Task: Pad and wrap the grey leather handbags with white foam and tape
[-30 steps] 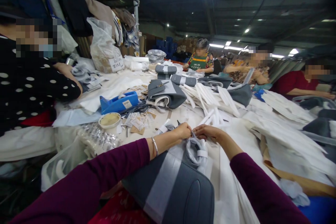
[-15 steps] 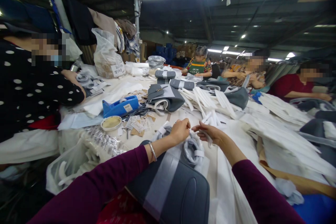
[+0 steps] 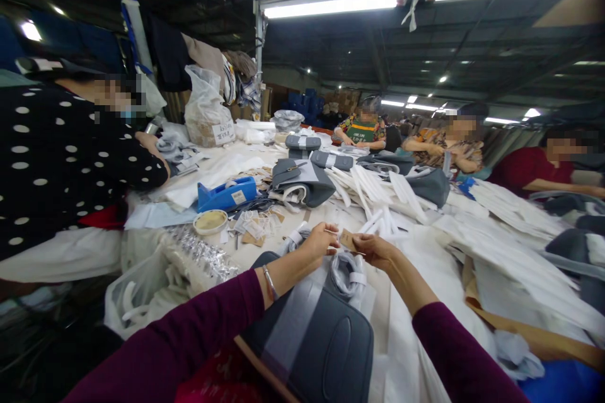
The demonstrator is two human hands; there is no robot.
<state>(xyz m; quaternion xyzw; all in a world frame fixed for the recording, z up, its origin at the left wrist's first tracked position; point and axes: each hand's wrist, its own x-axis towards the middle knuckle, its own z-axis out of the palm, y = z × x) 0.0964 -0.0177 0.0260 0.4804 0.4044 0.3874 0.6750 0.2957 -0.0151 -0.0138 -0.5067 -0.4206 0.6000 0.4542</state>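
A grey handbag with a pale stripe lies in front of me, its wrapped handle coiled at the top. Above it, my right hand pinches a small brown paper tag. My left hand is closed in a pinch right beside the tag, its fingertips at the tag's left edge on a thin string. Both sleeves are dark purple, and a bracelet sits on my left wrist.
A blue tape dispenser, a round tin and loose tags lie to the left. More grey bags and white wrapped strips cover the table. A person in a polka-dot top sits left; others sit across.
My hands rose off the bag's handle and now hold a brown tag between them. The camera tilted upward a little.
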